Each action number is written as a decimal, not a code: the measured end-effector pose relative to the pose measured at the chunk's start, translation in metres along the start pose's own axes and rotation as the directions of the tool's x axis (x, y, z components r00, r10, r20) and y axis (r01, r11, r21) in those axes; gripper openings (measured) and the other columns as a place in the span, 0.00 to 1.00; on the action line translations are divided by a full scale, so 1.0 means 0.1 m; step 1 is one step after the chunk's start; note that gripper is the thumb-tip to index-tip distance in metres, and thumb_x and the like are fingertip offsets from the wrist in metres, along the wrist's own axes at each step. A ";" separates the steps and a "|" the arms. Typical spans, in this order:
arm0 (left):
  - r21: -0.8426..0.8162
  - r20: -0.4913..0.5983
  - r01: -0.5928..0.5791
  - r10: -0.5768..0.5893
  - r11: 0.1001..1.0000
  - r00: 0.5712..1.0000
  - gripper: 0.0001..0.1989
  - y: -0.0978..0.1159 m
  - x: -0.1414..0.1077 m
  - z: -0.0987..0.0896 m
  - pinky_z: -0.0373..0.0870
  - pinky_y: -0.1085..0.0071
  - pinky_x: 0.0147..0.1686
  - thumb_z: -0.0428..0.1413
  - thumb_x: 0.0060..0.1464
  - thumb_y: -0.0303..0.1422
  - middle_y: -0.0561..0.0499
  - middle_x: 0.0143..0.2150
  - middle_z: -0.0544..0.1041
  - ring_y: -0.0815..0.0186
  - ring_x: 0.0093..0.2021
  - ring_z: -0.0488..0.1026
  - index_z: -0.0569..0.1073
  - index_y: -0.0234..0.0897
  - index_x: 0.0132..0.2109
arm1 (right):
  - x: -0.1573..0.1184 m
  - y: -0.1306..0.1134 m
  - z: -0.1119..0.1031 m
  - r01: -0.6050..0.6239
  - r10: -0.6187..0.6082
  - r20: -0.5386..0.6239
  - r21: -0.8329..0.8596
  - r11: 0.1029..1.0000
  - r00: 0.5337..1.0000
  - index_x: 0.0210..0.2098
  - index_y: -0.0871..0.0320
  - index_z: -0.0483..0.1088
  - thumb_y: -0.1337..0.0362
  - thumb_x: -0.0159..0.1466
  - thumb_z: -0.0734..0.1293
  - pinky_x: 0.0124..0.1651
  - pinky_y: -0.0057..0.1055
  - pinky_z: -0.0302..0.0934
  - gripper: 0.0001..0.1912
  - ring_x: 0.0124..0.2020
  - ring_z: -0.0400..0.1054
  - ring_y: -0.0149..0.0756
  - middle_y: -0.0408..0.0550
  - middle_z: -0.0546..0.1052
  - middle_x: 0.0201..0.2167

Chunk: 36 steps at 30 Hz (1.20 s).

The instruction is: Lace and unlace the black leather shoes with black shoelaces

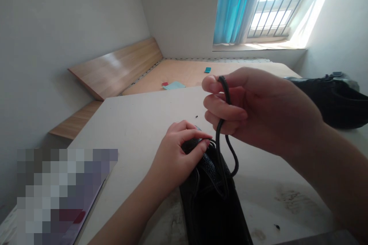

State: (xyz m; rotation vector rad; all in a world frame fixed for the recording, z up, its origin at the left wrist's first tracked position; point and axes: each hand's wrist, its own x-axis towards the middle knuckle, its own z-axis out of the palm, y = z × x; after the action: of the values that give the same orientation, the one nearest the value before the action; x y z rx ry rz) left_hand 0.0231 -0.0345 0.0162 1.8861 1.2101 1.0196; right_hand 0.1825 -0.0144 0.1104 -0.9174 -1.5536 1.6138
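A black leather shoe stands on the white table, its opening toward me. My right hand is raised above it, closed on a black shoelace that hangs in a loop down to the shoe. The lace passes between thumb and forefinger and across the curled fingers. My left hand lies over the front of the shoe, thumb and forefinger pinched together at the lacing. Part of the lacing is hidden under that hand.
A dark bag-like item sits at the right. Behind the table is a bed surface with a pale green cloth and a small teal item. Small dark bits and stains mark the table. A blurred-out area covers the lower left.
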 end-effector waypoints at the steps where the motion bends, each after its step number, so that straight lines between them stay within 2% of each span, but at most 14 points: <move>1: -0.026 0.024 -0.004 0.004 1.000 1.000 0.07 0.03 -0.01 -0.02 0.65 0.63 0.50 0.57 0.56 0.31 0.50 0.39 0.75 0.60 0.46 0.71 0.81 0.41 0.37 | 0.00 0.00 0.00 0.003 -0.005 -0.025 -0.053 0.999 1.000 0.26 0.55 0.53 0.58 0.69 0.53 0.23 0.25 0.51 0.15 0.17 0.46 0.26 0.37 0.49 0.16; 3: -0.106 0.098 0.021 -0.011 0.994 0.995 0.11 0.08 -0.04 -0.08 0.65 0.64 0.52 0.53 0.58 0.31 0.50 0.41 0.75 0.59 0.48 0.71 0.81 0.40 0.38 | -0.01 -0.01 0.00 0.018 -0.024 -0.070 -0.086 0.996 0.997 0.26 0.55 0.54 0.59 0.69 0.53 0.22 0.25 0.48 0.15 0.17 0.45 0.26 0.38 0.49 0.16; 7: -0.248 0.233 0.074 -0.014 0.966 0.972 0.18 0.14 -0.08 -0.14 0.63 0.63 0.57 0.44 0.64 0.33 0.51 0.48 0.78 0.58 0.52 0.71 0.79 0.42 0.47 | -0.02 -0.05 -0.03 0.164 -0.144 -0.156 0.125 0.978 0.977 0.24 0.56 0.55 0.67 0.68 0.54 0.21 0.26 0.42 0.15 0.18 0.41 0.27 0.38 0.48 0.17; 9: -0.256 0.279 0.053 0.021 0.965 0.960 0.17 0.16 -0.10 -0.14 0.62 0.63 0.58 0.46 0.65 0.35 0.52 0.49 0.78 0.59 0.54 0.71 0.78 0.43 0.49 | -0.04 -0.10 -0.07 0.276 -0.227 -0.263 0.164 0.947 0.938 0.24 0.57 0.56 0.71 0.67 0.54 0.22 0.26 0.41 0.15 0.19 0.42 0.27 0.38 0.48 0.18; 11: -0.243 0.298 0.029 0.047 0.970 0.953 0.13 0.17 -0.12 -0.12 0.61 0.64 0.59 0.49 0.64 0.35 0.52 0.49 0.79 0.59 0.55 0.70 0.78 0.43 0.48 | -0.05 -0.15 -0.12 0.380 -0.313 -0.376 0.119 0.917 0.872 0.24 0.57 0.57 0.73 0.67 0.53 0.22 0.27 0.41 0.16 0.20 0.44 0.26 0.38 0.49 0.20; 13: -0.255 0.306 0.056 0.025 0.965 0.952 0.12 0.16 -0.13 -0.09 0.62 0.65 0.58 0.51 0.64 0.36 0.52 0.49 0.79 0.60 0.55 0.71 0.77 0.43 0.48 | -0.06 -0.18 -0.16 0.407 -0.352 -0.401 0.059 0.912 0.846 0.24 0.58 0.57 0.73 0.68 0.53 0.23 0.27 0.42 0.16 0.20 0.45 0.25 0.38 0.49 0.20; 15: -0.315 0.255 0.097 -0.014 0.944 0.967 0.14 0.13 -0.13 -0.07 0.65 0.66 0.54 0.49 0.65 0.38 0.51 0.49 0.79 0.61 0.52 0.72 0.75 0.43 0.51 | -0.05 -0.14 -0.16 0.315 -0.302 -0.256 0.008 0.949 0.918 0.23 0.57 0.57 0.69 0.69 0.55 0.23 0.27 0.42 0.17 0.20 0.45 0.26 0.38 0.50 0.19; 17: -0.393 0.086 0.048 -0.015 0.918 0.996 0.16 0.09 -0.11 -0.07 0.68 0.67 0.48 0.46 0.66 0.40 0.50 0.48 0.79 0.61 0.47 0.74 0.73 0.41 0.53 | -0.03 -0.04 -0.12 0.128 -0.127 0.021 -0.089 0.988 0.992 0.23 0.57 0.58 0.64 0.69 0.58 0.24 0.27 0.45 0.17 0.20 0.46 0.26 0.37 0.53 0.18; 19: -0.394 -0.115 -0.050 0.005 0.918 0.993 0.16 0.05 -0.07 -0.11 0.70 0.68 0.43 0.46 0.65 0.39 0.49 0.46 0.79 0.62 0.43 0.74 0.73 0.38 0.50 | -0.01 0.10 -0.03 0.026 0.023 0.184 -0.264 0.964 0.983 0.25 0.57 0.61 0.61 0.67 0.61 0.25 0.27 0.48 0.14 0.22 0.51 0.26 0.38 0.58 0.20; 21: -0.283 -0.200 -0.052 -0.006 0.958 0.980 0.12 0.03 -0.04 -0.16 0.69 0.70 0.41 0.50 0.63 0.36 0.50 0.42 0.80 0.63 0.40 0.74 0.75 0.37 0.45 | 0.02 0.24 0.06 0.058 0.016 0.145 -0.492 0.869 0.989 0.28 0.57 0.64 0.61 0.66 0.62 0.27 0.28 0.49 0.10 0.25 0.56 0.28 0.39 0.64 0.23; 24: -0.156 -0.204 0.040 -0.072 0.987 0.976 0.09 0.03 -0.01 -0.23 0.69 0.71 0.41 0.54 0.59 0.36 0.52 0.36 0.80 0.63 0.38 0.74 0.76 0.36 0.38 | 0.03 0.34 0.13 0.132 -0.118 0.069 -0.705 0.696 0.991 0.32 0.56 0.66 0.63 0.66 0.60 0.31 0.28 0.52 0.06 0.31 0.61 0.30 0.40 0.71 0.29; 29: -0.135 -0.188 0.100 -0.125 0.986 0.974 0.11 0.06 -0.02 -0.24 0.68 0.70 0.39 0.55 0.58 0.38 0.53 0.30 0.79 0.64 0.35 0.73 0.78 0.37 0.32 | -0.01 0.34 0.09 0.095 -0.086 0.051 -0.752 0.652 0.995 0.47 0.53 0.60 0.62 0.68 0.57 0.33 0.29 0.54 0.09 0.31 0.64 0.32 0.41 0.76 0.35; 32: -0.033 -0.168 0.120 -0.124 0.992 0.978 0.11 0.06 -0.03 -0.25 0.68 0.68 0.39 0.55 0.56 0.37 0.51 0.35 0.81 0.62 0.36 0.73 0.80 0.38 0.37 | -0.01 0.34 0.08 0.049 -0.054 0.022 -0.806 0.591 0.998 0.48 0.53 0.60 0.64 0.66 0.57 0.33 0.30 0.55 0.11 0.32 0.66 0.36 0.45 0.77 0.37; 36: 0.192 -0.186 0.102 -0.066 0.976 0.980 0.14 0.03 -0.01 -0.29 0.66 0.67 0.37 0.55 0.55 0.36 0.51 0.39 0.78 0.63 0.35 0.70 0.79 0.39 0.46 | 0.02 0.33 0.06 0.016 -0.079 -0.044 -0.778 0.628 0.996 0.44 0.53 0.66 0.67 0.66 0.55 0.36 0.31 0.58 0.12 0.39 0.69 0.38 0.46 0.77 0.39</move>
State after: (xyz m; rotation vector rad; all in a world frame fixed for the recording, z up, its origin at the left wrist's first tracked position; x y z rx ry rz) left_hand -0.0013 -0.0327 0.0323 1.9073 1.5357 1.0728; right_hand 0.1762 -0.0167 0.0775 -1.3353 -2.2490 0.7853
